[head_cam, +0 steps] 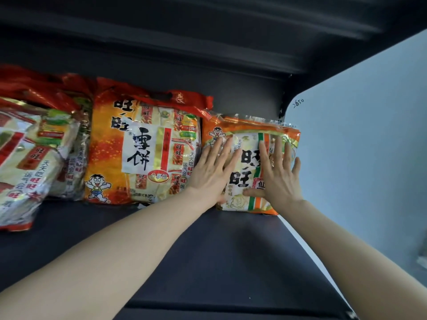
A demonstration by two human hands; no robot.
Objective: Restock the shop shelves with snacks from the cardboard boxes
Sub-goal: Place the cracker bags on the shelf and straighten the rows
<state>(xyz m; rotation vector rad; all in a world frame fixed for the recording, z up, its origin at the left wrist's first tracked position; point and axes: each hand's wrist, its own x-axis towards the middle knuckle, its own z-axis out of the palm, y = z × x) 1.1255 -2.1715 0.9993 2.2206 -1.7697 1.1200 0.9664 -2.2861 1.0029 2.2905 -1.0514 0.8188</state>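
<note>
An orange and white snack bag (247, 139) stands against the back of a dark shelf (208, 250), at its right end. My left hand (212, 167) lies flat on the bag's left side with straight fingers. My right hand (277, 174) presses flat on its right side, fingers spread. Left of it stands a larger orange and red snack bag (138, 153), upright and touching it. Further left, more red and white snack bags (30, 158) lean forward.
A pale blue-grey side panel (358, 158) closes the shelf on the right. The underside of a dark upper shelf (184, 31) hangs above. The front part of the shelf surface is bare. No cardboard box is in view.
</note>
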